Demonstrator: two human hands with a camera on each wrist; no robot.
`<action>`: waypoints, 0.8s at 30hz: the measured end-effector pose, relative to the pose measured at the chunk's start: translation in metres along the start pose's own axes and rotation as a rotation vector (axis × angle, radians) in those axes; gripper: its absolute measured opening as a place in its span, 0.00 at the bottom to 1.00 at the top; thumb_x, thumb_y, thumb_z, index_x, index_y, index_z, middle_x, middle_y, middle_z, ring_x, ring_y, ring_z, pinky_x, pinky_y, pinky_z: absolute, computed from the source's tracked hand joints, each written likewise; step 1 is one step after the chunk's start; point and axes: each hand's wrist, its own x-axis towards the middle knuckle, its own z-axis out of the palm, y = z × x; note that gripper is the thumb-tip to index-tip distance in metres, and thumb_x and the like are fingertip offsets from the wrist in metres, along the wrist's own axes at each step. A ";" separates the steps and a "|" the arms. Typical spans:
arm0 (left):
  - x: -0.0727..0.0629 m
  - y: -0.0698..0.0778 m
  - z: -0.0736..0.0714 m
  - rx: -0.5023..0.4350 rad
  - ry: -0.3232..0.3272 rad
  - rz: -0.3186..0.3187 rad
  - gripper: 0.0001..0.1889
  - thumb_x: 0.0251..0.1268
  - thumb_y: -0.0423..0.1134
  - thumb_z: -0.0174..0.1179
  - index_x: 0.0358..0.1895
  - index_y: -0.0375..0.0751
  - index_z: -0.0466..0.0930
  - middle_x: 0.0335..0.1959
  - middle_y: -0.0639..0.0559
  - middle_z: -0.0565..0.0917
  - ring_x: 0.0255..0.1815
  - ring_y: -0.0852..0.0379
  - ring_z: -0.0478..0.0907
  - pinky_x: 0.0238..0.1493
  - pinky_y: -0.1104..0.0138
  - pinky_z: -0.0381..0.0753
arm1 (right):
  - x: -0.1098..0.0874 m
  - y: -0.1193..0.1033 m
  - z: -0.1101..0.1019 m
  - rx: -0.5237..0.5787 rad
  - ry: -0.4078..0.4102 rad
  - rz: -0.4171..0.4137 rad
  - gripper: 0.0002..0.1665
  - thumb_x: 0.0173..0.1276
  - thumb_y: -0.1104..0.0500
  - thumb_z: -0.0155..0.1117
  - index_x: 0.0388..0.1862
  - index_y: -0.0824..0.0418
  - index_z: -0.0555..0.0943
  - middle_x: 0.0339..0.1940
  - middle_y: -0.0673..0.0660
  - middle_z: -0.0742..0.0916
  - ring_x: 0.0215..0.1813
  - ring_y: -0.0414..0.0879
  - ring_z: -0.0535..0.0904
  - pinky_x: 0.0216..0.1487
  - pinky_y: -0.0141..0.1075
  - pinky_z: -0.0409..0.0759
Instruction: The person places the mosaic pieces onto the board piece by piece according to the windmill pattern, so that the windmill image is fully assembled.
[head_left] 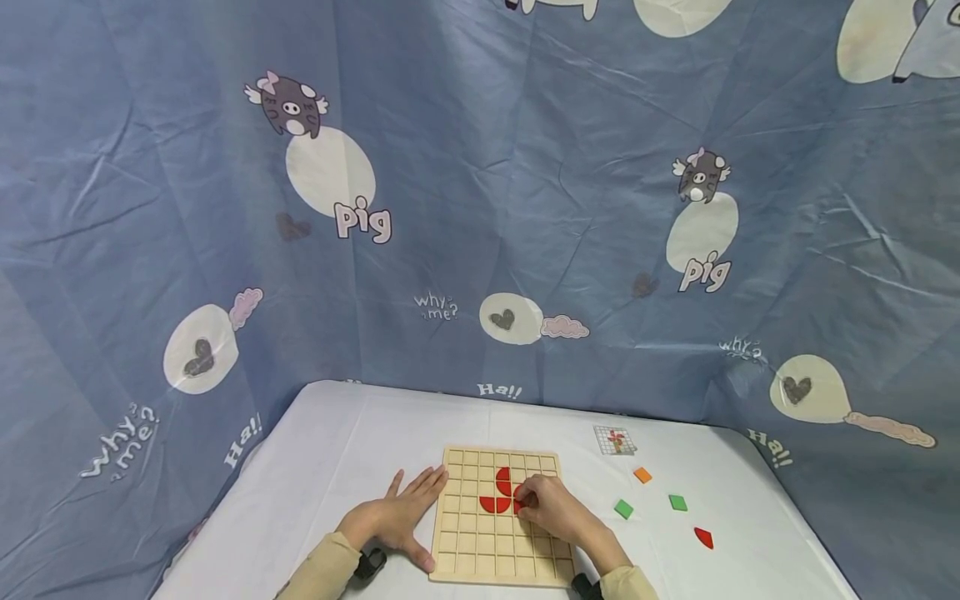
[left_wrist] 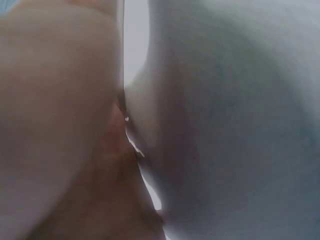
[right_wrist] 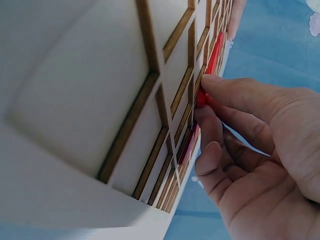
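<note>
A wooden grid board (head_left: 472,567) lies on the white table. My left hand (head_left: 401,512) rests flat at its left edge, fingers straight and spread, the fingertips and thumb at the frame. My right hand (head_left: 553,507) is over the middle of the board. In the right wrist view its fingertips pinch a red piece (right_wrist: 201,98) at the grid. Several red quarter-circle pieces (head_left: 487,504) sit in cells just left of that hand, and others are partly hidden under its fingers. The left wrist view is filled by blurred close-up skin and a pale surface.
Right of the board lie an orange square (head_left: 642,475), two green squares (head_left: 623,509) and a loose red quarter-circle piece (head_left: 703,537). Behind them is a small pattern card (head_left: 615,440) with a printed grid. A blue patterned cloth (head_left: 450,208) hangs behind the table.
</note>
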 end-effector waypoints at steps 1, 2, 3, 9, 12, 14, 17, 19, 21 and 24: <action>0.000 0.000 0.000 -0.003 -0.001 0.000 0.71 0.35 0.70 0.70 0.77 0.38 0.36 0.80 0.42 0.38 0.80 0.42 0.36 0.72 0.34 0.30 | 0.000 0.000 0.000 -0.004 0.003 -0.008 0.07 0.57 0.67 0.71 0.35 0.64 0.83 0.35 0.53 0.86 0.33 0.33 0.78 0.32 0.26 0.79; 0.000 0.000 0.000 -0.003 -0.002 0.000 0.71 0.35 0.70 0.70 0.77 0.38 0.36 0.80 0.42 0.38 0.80 0.42 0.36 0.72 0.34 0.30 | 0.000 0.001 0.000 -0.009 0.006 -0.012 0.07 0.57 0.67 0.71 0.36 0.64 0.83 0.35 0.53 0.86 0.33 0.32 0.78 0.32 0.26 0.80; 0.000 0.001 -0.001 -0.004 -0.003 -0.001 0.71 0.36 0.69 0.70 0.77 0.38 0.36 0.80 0.42 0.38 0.80 0.42 0.36 0.72 0.34 0.30 | 0.000 0.001 0.001 -0.013 0.009 -0.019 0.07 0.57 0.67 0.71 0.35 0.64 0.83 0.35 0.53 0.86 0.33 0.33 0.78 0.32 0.26 0.80; -0.001 0.002 -0.002 -0.008 0.007 0.002 0.71 0.36 0.68 0.71 0.77 0.37 0.36 0.80 0.41 0.39 0.80 0.41 0.36 0.72 0.35 0.29 | 0.001 0.002 0.001 -0.021 0.017 -0.014 0.07 0.57 0.67 0.71 0.35 0.63 0.84 0.34 0.50 0.85 0.33 0.31 0.77 0.32 0.25 0.79; -0.002 0.001 -0.002 -0.005 0.012 0.006 0.71 0.36 0.68 0.71 0.77 0.37 0.36 0.80 0.41 0.39 0.80 0.41 0.36 0.72 0.35 0.29 | 0.001 0.002 0.001 -0.024 0.019 -0.004 0.06 0.57 0.67 0.71 0.34 0.61 0.84 0.33 0.49 0.84 0.32 0.31 0.76 0.32 0.25 0.79; -0.001 0.001 -0.001 -0.004 0.011 0.008 0.71 0.36 0.68 0.71 0.77 0.37 0.36 0.80 0.41 0.38 0.80 0.41 0.36 0.72 0.35 0.29 | 0.000 0.002 0.001 -0.018 0.015 0.008 0.06 0.57 0.67 0.71 0.34 0.61 0.84 0.32 0.49 0.84 0.32 0.31 0.76 0.31 0.26 0.78; -0.001 0.000 0.000 -0.005 0.008 0.008 0.71 0.36 0.69 0.71 0.77 0.37 0.35 0.80 0.41 0.38 0.80 0.41 0.36 0.72 0.34 0.29 | 0.000 0.002 0.002 0.004 0.007 0.027 0.06 0.57 0.67 0.71 0.34 0.62 0.83 0.32 0.50 0.85 0.32 0.31 0.76 0.31 0.26 0.79; 0.000 -0.001 0.001 -0.007 0.006 0.005 0.71 0.36 0.69 0.71 0.77 0.37 0.35 0.80 0.41 0.38 0.80 0.41 0.35 0.72 0.35 0.29 | -0.001 0.002 0.002 0.015 0.003 0.040 0.06 0.58 0.67 0.70 0.35 0.62 0.83 0.33 0.50 0.85 0.32 0.31 0.77 0.31 0.26 0.79; 0.001 -0.001 0.002 -0.007 0.005 0.002 0.71 0.35 0.69 0.70 0.77 0.38 0.35 0.80 0.42 0.38 0.80 0.41 0.36 0.72 0.35 0.29 | -0.001 0.002 0.003 0.021 0.004 0.047 0.06 0.58 0.67 0.70 0.35 0.62 0.83 0.33 0.51 0.85 0.32 0.31 0.77 0.32 0.26 0.79; 0.002 -0.003 0.003 -0.007 0.001 -0.001 0.72 0.35 0.70 0.70 0.77 0.38 0.35 0.80 0.42 0.38 0.80 0.42 0.35 0.73 0.35 0.29 | -0.001 0.002 0.004 0.038 0.006 0.060 0.07 0.58 0.67 0.70 0.35 0.62 0.83 0.33 0.51 0.86 0.32 0.31 0.77 0.32 0.26 0.79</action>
